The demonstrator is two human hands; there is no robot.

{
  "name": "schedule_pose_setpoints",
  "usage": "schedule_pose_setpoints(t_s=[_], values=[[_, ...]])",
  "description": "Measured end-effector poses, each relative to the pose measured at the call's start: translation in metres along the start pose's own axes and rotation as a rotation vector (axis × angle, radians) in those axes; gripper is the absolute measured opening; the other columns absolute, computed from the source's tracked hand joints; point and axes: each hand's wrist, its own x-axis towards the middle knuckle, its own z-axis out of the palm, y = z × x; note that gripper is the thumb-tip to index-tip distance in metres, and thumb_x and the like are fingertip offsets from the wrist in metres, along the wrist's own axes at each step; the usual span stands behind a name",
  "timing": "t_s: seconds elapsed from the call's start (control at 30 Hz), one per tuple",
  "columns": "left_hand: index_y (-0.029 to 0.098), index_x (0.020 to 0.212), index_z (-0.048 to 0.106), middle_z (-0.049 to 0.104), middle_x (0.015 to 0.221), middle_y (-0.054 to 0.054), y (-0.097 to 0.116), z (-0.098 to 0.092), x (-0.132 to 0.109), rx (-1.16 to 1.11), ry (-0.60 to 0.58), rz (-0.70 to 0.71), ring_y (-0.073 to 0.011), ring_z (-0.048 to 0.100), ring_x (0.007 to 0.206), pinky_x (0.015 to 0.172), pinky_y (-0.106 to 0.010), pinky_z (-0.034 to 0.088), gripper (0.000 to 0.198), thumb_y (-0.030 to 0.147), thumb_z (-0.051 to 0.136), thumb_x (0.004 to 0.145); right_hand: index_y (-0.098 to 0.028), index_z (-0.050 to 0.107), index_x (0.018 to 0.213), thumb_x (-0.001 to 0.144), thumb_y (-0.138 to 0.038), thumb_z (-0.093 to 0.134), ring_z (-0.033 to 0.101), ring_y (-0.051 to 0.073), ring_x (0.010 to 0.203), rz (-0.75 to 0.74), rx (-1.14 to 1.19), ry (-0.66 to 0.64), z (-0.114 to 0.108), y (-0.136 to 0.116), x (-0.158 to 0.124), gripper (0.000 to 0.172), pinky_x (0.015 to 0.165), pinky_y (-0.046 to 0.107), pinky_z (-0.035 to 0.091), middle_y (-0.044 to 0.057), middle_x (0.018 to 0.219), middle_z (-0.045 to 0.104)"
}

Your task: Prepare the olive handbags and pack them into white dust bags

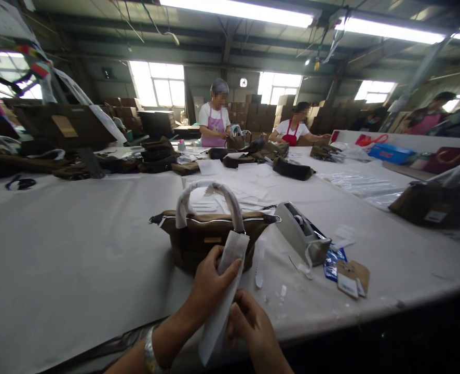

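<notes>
A brown handbag (199, 234) stands upright on the white table (66, 249), its handle (214, 195) wrapped in white paper. A long white paper strip (224, 291) hangs from the handle's right end down toward me. My left hand (208, 283) pinches the strip with thumb and fingers just in front of the bag. My right hand (249, 324) grips the strip lower down, fingers curled round it. A metal bracelet (150, 350) sits on my left wrist.
A grey tape dispenser (302, 231) stands right of the bag, with paper tags (352, 278) and a blue packet (333, 259) beside it. Another brown bag (436, 205) lies far right. Two people in aprons (214, 119) work at the far end among more bags and cartons.
</notes>
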Motion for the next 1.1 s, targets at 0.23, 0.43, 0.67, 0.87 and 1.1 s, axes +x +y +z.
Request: schedule_pose_setpoints(t_s=[0.23,0.43,0.67,0.87,1.1], values=[[0.017,0.104,0.062,0.073,0.100,-0.007,0.013,-0.017,-0.013,-0.164,-0.126,-0.090,-0.0267,0.067,0.098,0.081,-0.030,0.050,0.039,0.054,0.058,0.091,-0.017,0.060,0.085,0.081,-0.060,0.069,0.051,0.013,0.057,0.040,-0.011,0.030,0.004,-0.001,0.006,0.044,0.053,0.025,0.040,-0.001,0.068,0.055],[0.020,0.122,0.058,0.071,0.117,-0.011,-0.023,-0.036,-0.044,-0.274,-0.214,-0.190,-0.0297,0.065,0.110,0.094,-0.037,0.049,0.054,0.045,0.077,0.078,-0.015,0.069,0.088,0.083,-0.054,0.070,0.058,0.016,0.061,0.043,-0.090,0.042,0.004,-0.012,0.003,0.040,0.055,0.026,0.042,0.004,0.072,0.067],[0.018,0.117,0.056,0.075,0.101,-0.011,-0.038,-0.042,-0.049,-0.416,-0.112,-0.320,-0.0260,0.070,0.090,0.077,-0.034,0.054,0.060,0.049,0.082,0.072,-0.024,0.073,0.108,0.091,-0.042,0.062,0.069,0.025,0.098,-0.353,-0.806,0.422,-0.090,-0.075,0.014,0.027,0.093,0.038,0.051,0.006,0.106,0.076],[0.020,0.112,0.059,0.074,0.100,-0.008,-0.035,-0.036,-0.045,-0.414,-0.039,-0.311,-0.0267,0.069,0.092,0.077,-0.032,0.054,0.061,0.053,0.084,0.066,-0.018,0.074,0.083,0.075,-0.037,0.067,0.038,0.035,0.141,-0.240,-1.006,0.877,-0.230,-0.118,0.052,0.022,0.121,0.047,0.020,0.015,0.139,0.059],[0.020,0.108,0.065,0.074,0.101,-0.009,-0.036,-0.034,-0.043,-0.371,-0.031,-0.262,-0.0296,0.068,0.096,0.077,-0.034,0.055,0.056,0.054,0.082,0.067,-0.017,0.078,0.076,0.078,-0.055,0.061,0.068,0.033,0.103,-0.027,-0.670,0.807,-0.251,-0.116,0.068,0.042,0.090,0.045,0.051,0.015,0.101,0.076]])
